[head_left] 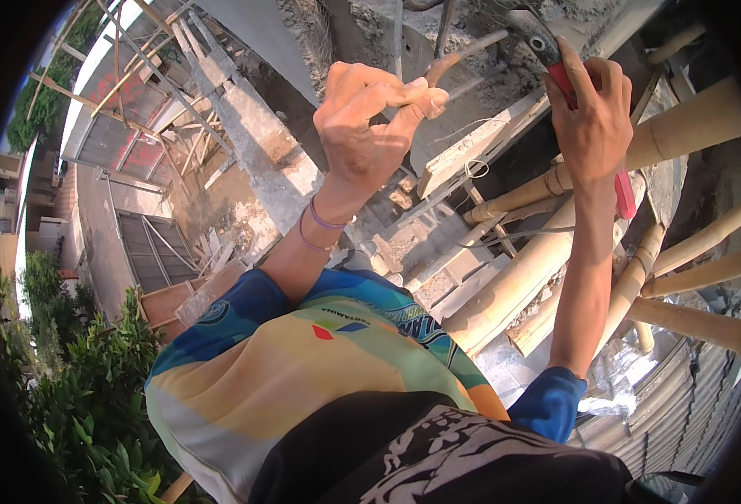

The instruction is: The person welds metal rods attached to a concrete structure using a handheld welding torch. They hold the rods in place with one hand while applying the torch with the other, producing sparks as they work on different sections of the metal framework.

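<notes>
Blue-sleeved, cream-fronted shirt (270, 374) — thin purple wristbands (323, 222) — black garment (324, 458) with pale print (446, 449)

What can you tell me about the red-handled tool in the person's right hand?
The red-handled tool looks like pliers or pincers: a dark, metal-looking head with a bright round pivot, and smooth red grips, one end showing beside the wrist. The right hand wraps it, head angled up and left. A thin rod reaches its head; whether they touch is unclear.

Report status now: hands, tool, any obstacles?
Right hand grips red-handled metal tool. Left hand pinches thin brownish rod. Thick tan bamboo poles nearby, clearance unclear.
</notes>
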A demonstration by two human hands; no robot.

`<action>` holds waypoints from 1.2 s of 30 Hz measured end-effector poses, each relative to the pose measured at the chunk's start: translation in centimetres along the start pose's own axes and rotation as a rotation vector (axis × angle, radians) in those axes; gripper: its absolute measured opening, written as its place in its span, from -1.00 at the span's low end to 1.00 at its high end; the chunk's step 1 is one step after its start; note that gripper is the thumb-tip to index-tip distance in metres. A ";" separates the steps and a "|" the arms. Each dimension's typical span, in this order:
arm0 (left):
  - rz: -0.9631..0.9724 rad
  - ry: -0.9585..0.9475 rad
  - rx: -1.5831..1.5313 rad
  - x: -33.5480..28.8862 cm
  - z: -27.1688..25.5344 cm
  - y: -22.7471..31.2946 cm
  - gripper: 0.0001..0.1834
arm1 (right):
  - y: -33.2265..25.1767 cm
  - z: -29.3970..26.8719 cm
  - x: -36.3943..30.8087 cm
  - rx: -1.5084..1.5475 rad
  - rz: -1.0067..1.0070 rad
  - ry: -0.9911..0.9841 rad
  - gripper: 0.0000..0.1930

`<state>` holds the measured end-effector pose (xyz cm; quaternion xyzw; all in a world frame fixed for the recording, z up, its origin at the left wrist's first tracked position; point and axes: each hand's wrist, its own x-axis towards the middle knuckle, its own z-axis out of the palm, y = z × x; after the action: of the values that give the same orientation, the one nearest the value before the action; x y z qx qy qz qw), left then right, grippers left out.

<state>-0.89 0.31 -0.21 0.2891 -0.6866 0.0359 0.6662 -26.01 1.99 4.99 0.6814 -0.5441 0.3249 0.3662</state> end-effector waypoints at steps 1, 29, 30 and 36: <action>0.003 -0.001 0.009 0.0 0.0 0.1 -0.79 | -0.2 -0.2 -0.1 0.013 0.004 0.016 -0.48; -0.091 0.066 -0.055 -0.1 -0.2 -0.6 0.03 | -5.6 -5.9 -9.3 0.811 0.788 0.285 -0.20; -0.094 0.059 -0.054 -0.2 -0.2 -0.7 0.06 | -5.5 -5.6 -9.2 0.783 0.790 0.282 -0.19; -0.089 0.051 -0.072 -0.1 -0.2 -0.8 0.16 | -5.1 -5.5 -9.1 0.730 0.752 0.220 -0.19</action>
<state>-0.33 -0.27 -0.54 0.2940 -0.6569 -0.0112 0.6943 -23.04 11.95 -0.58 0.4845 -0.5608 0.6712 0.0187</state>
